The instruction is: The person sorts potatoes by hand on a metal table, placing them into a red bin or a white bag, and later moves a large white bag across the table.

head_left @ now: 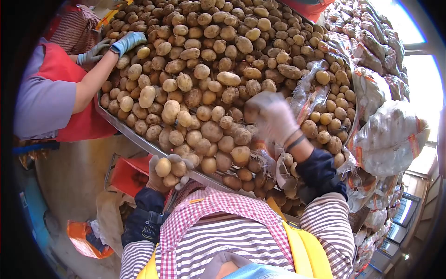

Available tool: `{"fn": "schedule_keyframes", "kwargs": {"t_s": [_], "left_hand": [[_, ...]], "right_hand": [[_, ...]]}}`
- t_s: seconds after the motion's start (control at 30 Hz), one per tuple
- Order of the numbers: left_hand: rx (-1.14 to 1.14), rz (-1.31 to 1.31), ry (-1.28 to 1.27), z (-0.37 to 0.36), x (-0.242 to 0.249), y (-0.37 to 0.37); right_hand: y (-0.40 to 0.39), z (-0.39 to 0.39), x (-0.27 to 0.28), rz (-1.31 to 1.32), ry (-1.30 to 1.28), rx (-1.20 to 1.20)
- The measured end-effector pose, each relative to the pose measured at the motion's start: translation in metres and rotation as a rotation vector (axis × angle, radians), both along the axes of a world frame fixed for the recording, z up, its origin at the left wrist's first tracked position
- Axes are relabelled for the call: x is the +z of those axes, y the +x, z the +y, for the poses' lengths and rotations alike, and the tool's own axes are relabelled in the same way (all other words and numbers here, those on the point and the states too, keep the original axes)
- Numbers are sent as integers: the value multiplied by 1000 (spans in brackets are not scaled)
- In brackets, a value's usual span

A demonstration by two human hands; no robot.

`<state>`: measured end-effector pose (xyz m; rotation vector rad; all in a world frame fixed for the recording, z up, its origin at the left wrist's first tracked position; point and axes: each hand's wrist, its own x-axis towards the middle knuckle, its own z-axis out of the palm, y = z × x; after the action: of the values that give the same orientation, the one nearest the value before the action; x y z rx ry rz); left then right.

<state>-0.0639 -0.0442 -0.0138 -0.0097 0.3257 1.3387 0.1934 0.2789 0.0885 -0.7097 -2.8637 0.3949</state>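
Note:
A large heap of brown potatoes fills the metal-edged table before me. At its near edge my left hand, in a light glove, is closed around several potatoes, palm up. My right hand, in a pale glove with a dark band at the wrist, reaches over the middle of the heap. Motion smears its fingers, which overlap a brown potato; I cannot tell whether they grip it. Right of that hand, an opened clear plastic sack lies among smaller potatoes.
At the left, a person in a red apron rests blue-gloved hands on the heap. The table's metal rim runs along the near left side. Below it stands a red crate. Filled sacks are stacked along the right.

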Motion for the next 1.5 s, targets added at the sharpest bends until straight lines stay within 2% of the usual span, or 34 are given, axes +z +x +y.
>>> {"fn": "schedule_keyframes", "kwargs": {"t_s": [0.03,0.07,0.1,0.13,0.17,0.23,0.27,0.37,0.4,0.43,0.47,0.5,0.53,0.57,0.6,0.7,0.8,0.87,0.9,1.03,1.17,1.23,1.3,1.33,1.37,1.4,1.43,1.47,1.5], "left_hand": [[-3,-12,5,5,-2,2],[0,-10,9,13,-2,4],[16,-50,10,22,-3,8],[34,-93,9,32,-5,10],[-39,-142,74,47,-18,8],[66,-303,34,77,-13,22],[72,-307,32,92,-11,26],[35,-358,-85,127,2,34],[19,-245,-97,130,11,39],[5,-129,-105,133,15,39],[11,-128,-102,132,14,37],[-63,-169,-3,126,12,35],[-141,-211,92,118,8,34],[-143,-325,85,107,-1,36],[-145,-325,75,99,-1,39],[-21,-226,-299,83,8,43],[-15,-295,-181,69,2,32],[11,-269,-203,60,-2,25],[28,-218,-162,54,-2,24],[147,-103,-126,11,-5,28],[287,-40,-204,-55,-2,19],[479,-92,-362,-87,9,16],[642,-199,-475,-117,4,6],[633,-196,-467,-140,-12,-2],[656,-172,-490,-167,-42,-11],[680,-148,-512,-182,-66,-17],[668,-146,-506,-183,-79,-19],[760,-13,-845,-182,-88,-21],[842,134,-1182,-182,-91,-25]], "right_hand": [[6,17,-6,-103,128,-291],[7,33,1,-354,176,-396],[8,45,-7,-505,62,-471],[4,42,-17,-505,65,-461],[0,38,-28,-474,52,-496],[-5,26,-53,-380,87,-547],[-5,24,-61,-385,87,-540],[-9,27,-69,-185,17,-533],[-11,23,-64,-189,17,-535],[-13,23,-57,-36,-161,-577],[-18,24,-50,121,-337,-609],[-28,14,-30,241,-414,-565],[-38,11,-22,240,-421,-566],[-49,10,-19,218,-201,-408],[-61,9,-17,192,17,-248],[-116,8,-17,-145,-21,-252],[-163,7,-31,-505,-11,-268],[-174,4,-41,-513,86,-203],[-172,6,-45,-462,112,-99],[-159,12,-61,-357,177,12],[-147,-11,-55,-132,49,-68],[-147,-46,-48,200,-582,-140],[-162,-101,-33,182,-643,-6],[-169,-131,-26,180,-899,21],[-178,-156,-19,98,-955,112],[-186,-180,-26,91,-893,266],[-196,-204,-30,-18,-1020,279],[-202,-224,-31,-126,-1148,290],[-202,-240,-25,-74,-1048,386]]}}
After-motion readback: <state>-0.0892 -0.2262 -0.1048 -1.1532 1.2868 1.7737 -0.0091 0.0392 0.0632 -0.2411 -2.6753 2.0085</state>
